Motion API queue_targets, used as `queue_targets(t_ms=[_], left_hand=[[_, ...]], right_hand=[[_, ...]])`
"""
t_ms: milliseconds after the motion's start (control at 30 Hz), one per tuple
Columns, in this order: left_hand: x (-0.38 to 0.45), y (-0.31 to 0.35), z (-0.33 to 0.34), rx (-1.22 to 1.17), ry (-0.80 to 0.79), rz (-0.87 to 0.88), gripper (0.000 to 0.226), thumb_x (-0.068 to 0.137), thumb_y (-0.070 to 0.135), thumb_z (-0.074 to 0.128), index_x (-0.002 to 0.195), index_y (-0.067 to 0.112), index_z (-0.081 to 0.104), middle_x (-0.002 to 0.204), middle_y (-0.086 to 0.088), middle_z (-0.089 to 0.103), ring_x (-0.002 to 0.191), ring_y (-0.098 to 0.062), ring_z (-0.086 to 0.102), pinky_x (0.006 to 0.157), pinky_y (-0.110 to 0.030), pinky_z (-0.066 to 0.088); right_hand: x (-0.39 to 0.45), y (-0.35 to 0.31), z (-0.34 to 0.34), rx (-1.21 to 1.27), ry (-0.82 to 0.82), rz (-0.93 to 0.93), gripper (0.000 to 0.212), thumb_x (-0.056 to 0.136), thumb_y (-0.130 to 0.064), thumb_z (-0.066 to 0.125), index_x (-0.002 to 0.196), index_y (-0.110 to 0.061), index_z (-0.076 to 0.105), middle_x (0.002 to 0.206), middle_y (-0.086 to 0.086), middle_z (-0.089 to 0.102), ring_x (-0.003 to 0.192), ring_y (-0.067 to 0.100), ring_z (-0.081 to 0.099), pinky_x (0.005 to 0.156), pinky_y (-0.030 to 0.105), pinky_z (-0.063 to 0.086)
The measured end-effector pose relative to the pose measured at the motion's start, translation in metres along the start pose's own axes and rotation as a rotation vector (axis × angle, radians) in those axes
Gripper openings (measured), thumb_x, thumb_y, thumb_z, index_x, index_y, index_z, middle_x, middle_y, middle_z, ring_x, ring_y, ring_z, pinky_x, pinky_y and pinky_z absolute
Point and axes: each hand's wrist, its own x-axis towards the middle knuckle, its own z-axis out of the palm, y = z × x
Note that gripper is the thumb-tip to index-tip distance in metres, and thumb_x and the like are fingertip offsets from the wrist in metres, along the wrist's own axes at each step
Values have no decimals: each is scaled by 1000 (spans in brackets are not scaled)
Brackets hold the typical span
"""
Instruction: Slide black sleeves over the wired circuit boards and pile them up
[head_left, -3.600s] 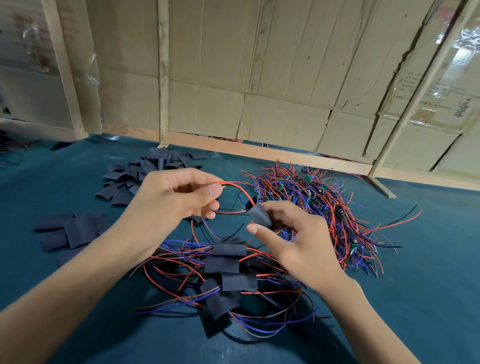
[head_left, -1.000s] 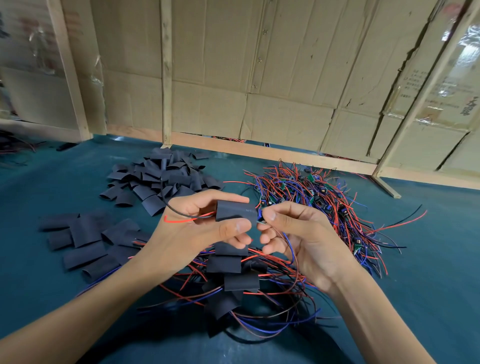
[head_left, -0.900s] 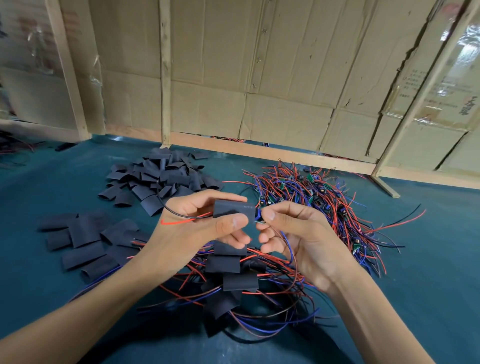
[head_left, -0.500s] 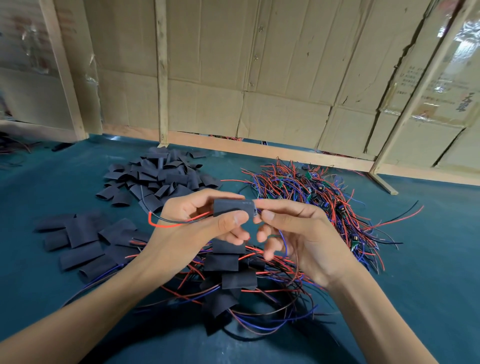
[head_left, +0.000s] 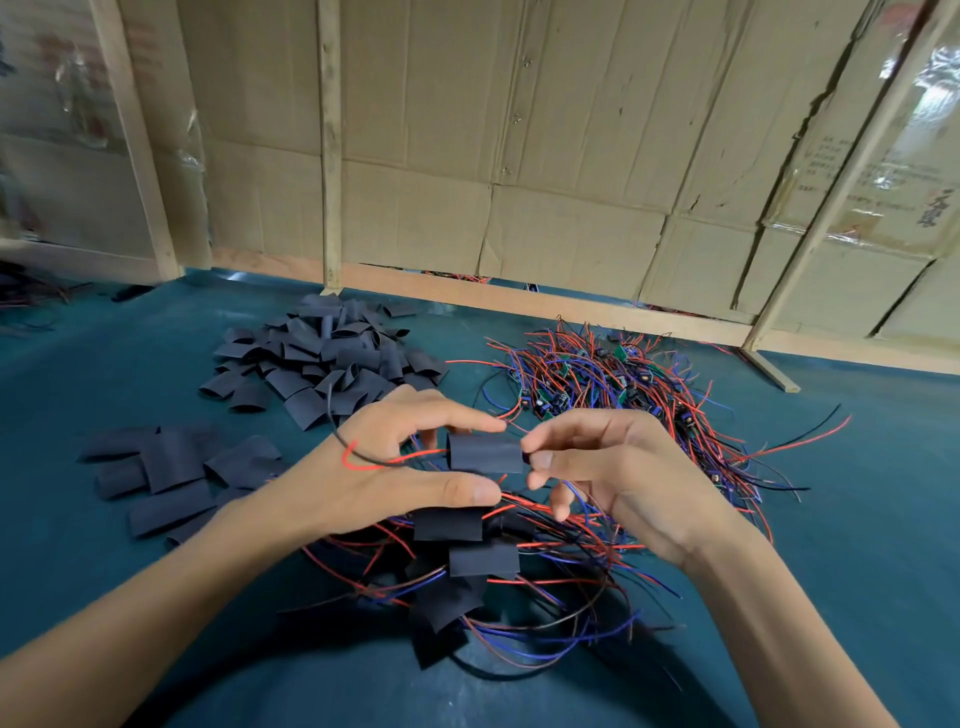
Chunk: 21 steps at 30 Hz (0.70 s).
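Mostly hidden: circuit board inside black sleeve (head_left: 485, 460), not visible at all, only red and black wires (head_left: 363, 461) trailing out of sleeve's left end and looping over left hand (head_left: 395, 467). Blue wire (head_left: 574, 496) showing under right hand (head_left: 613, 467); cannot tell whether attached to same board. Contents of finished pile (head_left: 462, 561) likewise covered, just flat black sleeves amid red, blue and dark wires, directly below both hands on teal surface (head_left: 857, 545). Both forearms cut off at bottom edge.

Left hand: palm turned inward, index finger along top of sleeve, thumb stretched out beneath it, other fingers tucked behind. Grip closed on sleeve, holding it level, raised above finished pile. Right hand: index fingertip and thumb tip meeting at sleeve's right end, pinching or pressing there; remaining fingers loosely curled below. Exact contact hard to make out, fingertips overlap sleeve's edge.

Further back, left of centre: heap of empty sleeves (head_left: 332, 358), some tubular, some flattened. Left, nearer: flat sleeves (head_left: 171, 467) laid in loose scatter. Right rear: tangle of bare wired boards (head_left: 623, 395), small green boards barely discernible among red and blue leads. Cardboard wall (head_left: 519, 156) with wooden battens behind.
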Motion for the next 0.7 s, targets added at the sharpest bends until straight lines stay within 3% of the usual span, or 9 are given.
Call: queue_targets(t_ms=[33, 133, 233, 367, 433, 533, 600, 633, 700], left_hand=[[-2, -6, -5, 103, -17, 35, 54, 76, 46, 82, 125, 46, 62, 100, 19, 63, 92, 0, 51, 75, -6, 36], [-6, -16, -22, 83, -183, -38, 67, 71, 40, 87, 130, 49, 57, 103, 18, 63, 85, -1, 45, 71, -5, 33], [-9, -18, -39, -90, -347, -130, 51, 72, 36, 84, 120, 40, 68, 97, 11, 64, 81, -5, 46, 70, -12, 36], [-14, -27, -61, -378, -379, -277, 21, 74, 12, 82, 95, 15, 78, 81, -4, 63, 68, -10, 54, 63, -17, 44], [-18, -30, -70, -420, -401, -345, 15, 73, 9, 82, 87, 10, 79, 79, -5, 62, 65, -10, 53, 60, -18, 42], [-20, -27, -77, -289, -388, -417, 19, 75, 24, 83, 92, 18, 79, 79, -4, 63, 68, -15, 48, 64, -27, 36], [-16, -16, -70, -110, -259, -389, 27, 81, 47, 77, 104, 34, 75, 83, 9, 63, 73, -11, 49, 70, -28, 34], [-13, -9, -62, -23, -170, -345, 36, 79, 60, 70, 112, 44, 69, 91, 18, 63, 79, -6, 52, 74, -26, 35], [-8, 12, -38, 121, -83, -213, 64, 69, 74, 65, 129, 59, 49, 116, 27, 53, 110, 4, 50, 88, -22, 35]], right_hand=[[0, 1, -1, 3, 0, 22, 14, 79, 17, 65, 88, 9, 72, 75, 21, 65, 62, 24, 65, 48, 28, 51], [1, 5, -4, -65, -32, 84, 14, 80, 16, 67, 88, 6, 72, 75, 24, 66, 61, 29, 65, 50, 31, 54], [1, 8, -5, -196, -113, 96, 13, 82, 13, 70, 88, 2, 71, 76, 26, 69, 57, 29, 62, 55, 33, 55], [-3, 5, -8, -283, -195, 55, 13, 81, 5, 75, 86, -8, 73, 78, 23, 71, 57, 27, 65, 59, 30, 56], [-3, 7, -6, -353, -202, 41, 12, 82, 4, 76, 86, -7, 72, 78, 21, 72, 58, 29, 66, 61, 30, 56], [-2, 12, -3, -476, -196, 27, 15, 83, 5, 75, 83, -9, 71, 73, 15, 72, 58, 26, 65, 61, 29, 54], [-3, 14, -1, -531, -216, 26, 17, 82, 4, 77, 82, -11, 71, 71, 14, 71, 58, 24, 65, 62, 29, 52], [-4, 14, 0, -544, -223, 13, 16, 81, 3, 78, 81, -12, 72, 72, 14, 71, 59, 23, 65, 62, 30, 51], [-5, 12, -1, -545, -219, -57, 11, 79, -3, 80, 80, -12, 73, 78, 15, 71, 66, 21, 65, 66, 32, 51]])
